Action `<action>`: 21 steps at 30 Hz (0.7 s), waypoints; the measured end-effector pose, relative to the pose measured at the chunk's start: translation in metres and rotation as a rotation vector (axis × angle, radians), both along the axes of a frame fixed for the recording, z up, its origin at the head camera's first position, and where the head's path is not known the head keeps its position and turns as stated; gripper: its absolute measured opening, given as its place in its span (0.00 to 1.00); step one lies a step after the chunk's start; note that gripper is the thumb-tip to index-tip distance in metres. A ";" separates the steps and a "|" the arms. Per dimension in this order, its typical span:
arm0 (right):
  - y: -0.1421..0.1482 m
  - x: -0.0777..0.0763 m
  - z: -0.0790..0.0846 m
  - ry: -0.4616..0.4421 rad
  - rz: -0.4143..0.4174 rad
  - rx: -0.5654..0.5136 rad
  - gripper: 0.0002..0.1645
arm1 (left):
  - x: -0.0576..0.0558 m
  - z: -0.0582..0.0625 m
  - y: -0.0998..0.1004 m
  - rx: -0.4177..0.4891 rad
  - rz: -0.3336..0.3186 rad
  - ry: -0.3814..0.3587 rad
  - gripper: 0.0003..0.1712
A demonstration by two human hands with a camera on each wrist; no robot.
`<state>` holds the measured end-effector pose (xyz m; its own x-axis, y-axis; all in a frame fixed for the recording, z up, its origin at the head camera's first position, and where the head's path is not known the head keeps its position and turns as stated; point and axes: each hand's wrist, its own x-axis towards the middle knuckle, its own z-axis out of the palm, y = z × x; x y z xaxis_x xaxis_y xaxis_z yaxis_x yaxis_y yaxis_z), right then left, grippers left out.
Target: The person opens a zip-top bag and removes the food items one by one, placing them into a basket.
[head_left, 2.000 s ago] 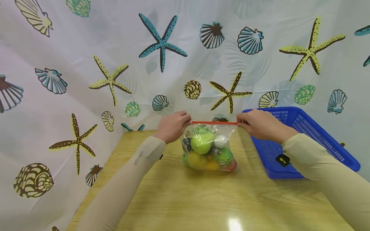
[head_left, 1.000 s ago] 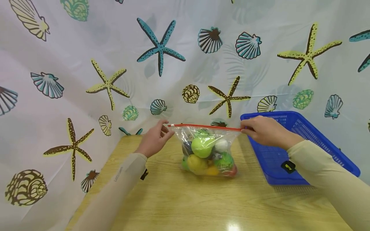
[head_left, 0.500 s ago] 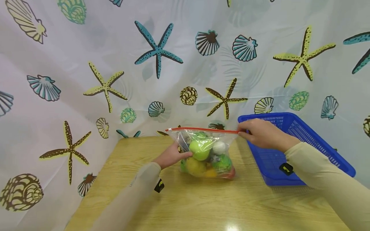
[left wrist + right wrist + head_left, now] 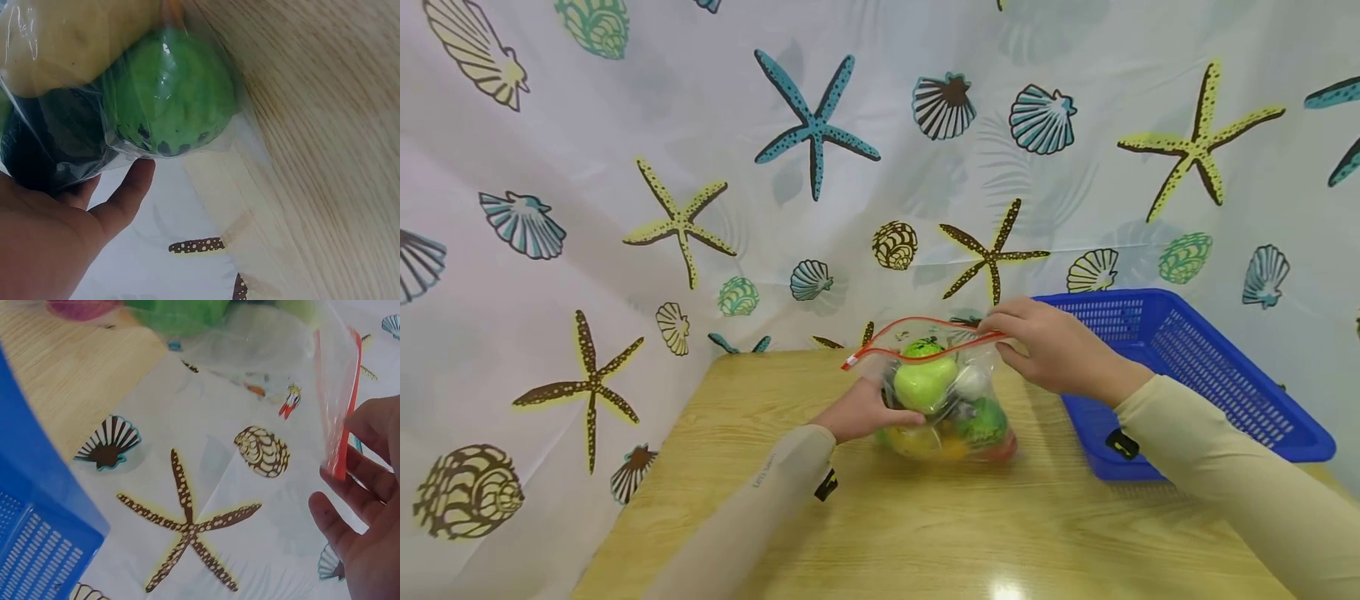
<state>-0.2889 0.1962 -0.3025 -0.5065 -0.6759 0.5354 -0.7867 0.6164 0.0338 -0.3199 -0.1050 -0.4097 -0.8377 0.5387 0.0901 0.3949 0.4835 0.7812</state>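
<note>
A clear zip bag [image 4: 951, 417] with a red zip stands on the table, full of toy fruit and vegetables. A light green pear [image 4: 925, 385], a white ball-like piece [image 4: 972, 382] and a green textured piece [image 4: 983, 422] show through the plastic. The zip's two red strips are spread apart, and a white slider [image 4: 851, 362] sits at the left end. My left hand [image 4: 865, 410] holds the bag's left side, thumb across the front, other fingers mostly hidden behind. My right hand [image 4: 1048, 346] pinches the zip's right end; the red strip [image 4: 340, 453] passes between its fingers.
A blue perforated basket [image 4: 1225, 375] stands at the right, behind the right forearm. Under everything is a wooden table [image 4: 880, 533]. A white curtain [image 4: 730, 100] printed with starfish and shells hangs behind and to the left.
My left hand has let go of the zip's left end and come down to grip the bag's side. My right hand has moved left, and the red strips have parted.
</note>
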 end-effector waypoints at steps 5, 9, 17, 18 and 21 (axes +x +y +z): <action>-0.015 0.001 0.001 0.100 0.099 0.015 0.12 | 0.002 0.005 0.004 0.058 -0.062 -0.059 0.54; -0.023 0.001 -0.002 0.145 0.109 0.032 0.10 | 0.012 0.017 0.004 0.108 -0.108 -0.081 0.47; -0.040 0.004 -0.005 0.185 0.189 0.037 0.06 | 0.024 0.028 0.006 0.084 -0.113 -0.075 0.45; -0.043 0.004 -0.005 0.172 0.193 0.044 0.07 | 0.024 0.027 0.005 0.078 -0.109 -0.079 0.45; -0.050 0.005 -0.003 0.085 0.175 0.071 0.08 | 0.017 0.018 0.004 0.065 -0.101 -0.074 0.49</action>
